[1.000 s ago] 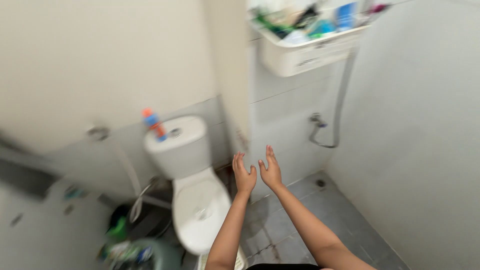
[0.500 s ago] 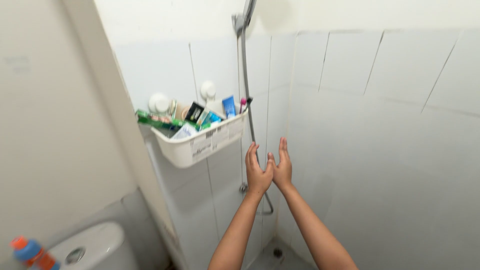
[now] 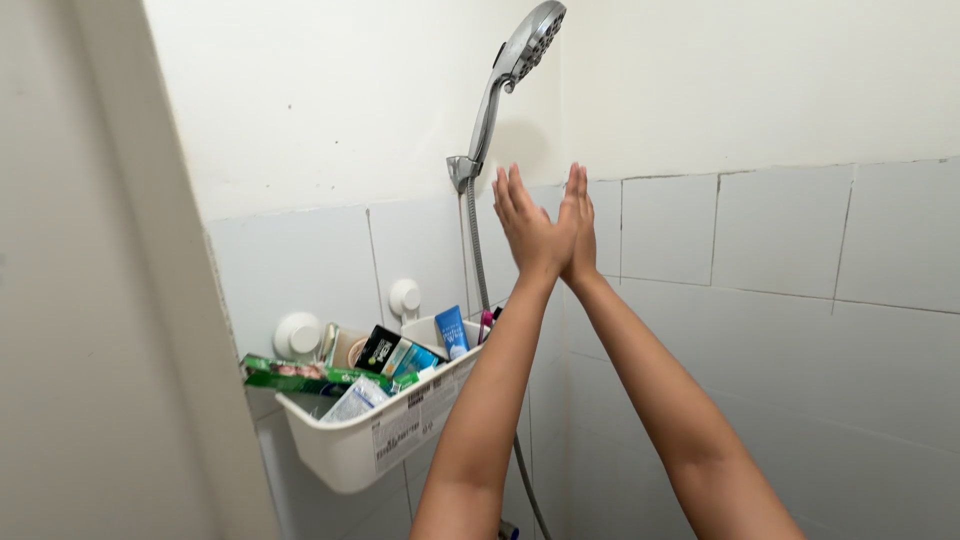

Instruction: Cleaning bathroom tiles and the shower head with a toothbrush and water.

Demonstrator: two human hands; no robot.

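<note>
Room: shower corner, two walls meeting just behind the raised hands. Upper wall (image 3: 330, 100) is plain cream paint; lower part is pale grey tile (image 3: 780, 240) with thin dark grout lines. A cream partition edge (image 3: 90, 300) fills the left of the view.

White plastic caddy (image 3: 350, 445) hangs on the left wall below the paint line, fixed by round suction cups (image 3: 404, 297). It is crowded with tubes, sachets and small boxes; a green carton (image 3: 290, 374) sticks out over its left rim.

Chrome shower head (image 3: 520, 50) sits in its wall bracket, face tilted down to the right; its grey hose (image 3: 474, 240) drops along the corner behind the left forearm.

Left hand (image 3: 527, 228) and right hand (image 3: 580, 225): both raised just below the shower head, fingers straight and spread, held side by side and touching, holding nothing. Neither touches the head or bracket
</note>
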